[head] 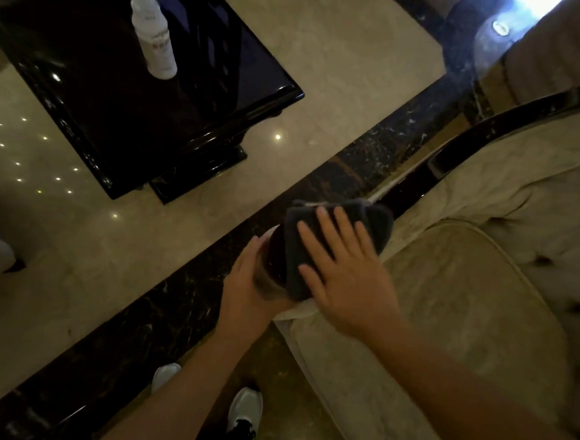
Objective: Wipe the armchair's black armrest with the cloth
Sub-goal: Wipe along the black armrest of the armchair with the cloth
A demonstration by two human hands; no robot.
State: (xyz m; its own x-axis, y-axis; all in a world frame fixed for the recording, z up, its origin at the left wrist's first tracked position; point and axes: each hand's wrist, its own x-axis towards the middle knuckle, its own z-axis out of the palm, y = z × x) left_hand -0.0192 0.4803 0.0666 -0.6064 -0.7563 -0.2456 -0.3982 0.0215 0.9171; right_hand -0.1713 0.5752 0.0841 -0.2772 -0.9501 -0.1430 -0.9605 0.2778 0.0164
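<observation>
A dark grey folded cloth (374,222) lies over the front end of the armchair's glossy black armrest (465,142), which curves up to the right along the cream upholstery. My right hand (346,275) lies flat on the cloth with fingers spread, pressing it onto the armrest. Beside it, my left hand (246,282) cups the left side of the armrest's front end, just left of the cloth. The part of the armrest under the cloth is hidden.
A glossy black side table (222,88) stands at the upper left with a white spray bottle (154,35) on it. The cream seat cushion (446,316) fills the right. Polished marble floor (73,256) with a dark band lies below; my shoes (244,409) show.
</observation>
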